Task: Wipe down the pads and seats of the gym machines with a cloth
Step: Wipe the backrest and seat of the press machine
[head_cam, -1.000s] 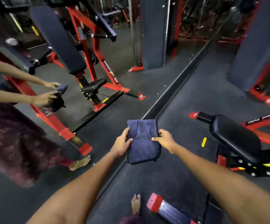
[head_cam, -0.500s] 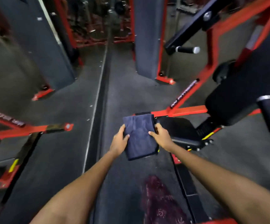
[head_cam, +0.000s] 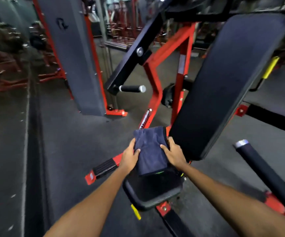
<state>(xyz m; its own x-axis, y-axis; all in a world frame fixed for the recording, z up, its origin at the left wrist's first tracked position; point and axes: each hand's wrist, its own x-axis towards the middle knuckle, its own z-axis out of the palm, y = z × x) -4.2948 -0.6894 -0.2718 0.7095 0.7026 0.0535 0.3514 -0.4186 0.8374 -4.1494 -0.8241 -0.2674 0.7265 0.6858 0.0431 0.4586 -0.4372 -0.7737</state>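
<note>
A folded dark blue cloth point(head_cam: 151, 149) is held in the air between both hands. My left hand point(head_cam: 129, 157) grips its left edge with the thumb on top, and my right hand point(head_cam: 173, 153) grips its right edge the same way. Directly below the cloth lies the small black seat point(head_cam: 152, 192) of a red-framed machine. The long black back pad point(head_cam: 223, 86) rises tilted to the right of the cloth, close to my right hand but apart from it.
A black lever arm with a handle grip point(head_cam: 132, 88) juts out behind the seat. Another black padded handle point(head_cam: 264, 170) reaches in from the right. A grey weight-stack column point(head_cam: 73, 55) stands at the back left. Red frame feet point(head_cam: 102, 170) lie on the dark rubber floor.
The view has swung right, away from the mirror. The seat and back pad now fill the middle and right, and the cloth hangs over the seat, still held in both hands.
</note>
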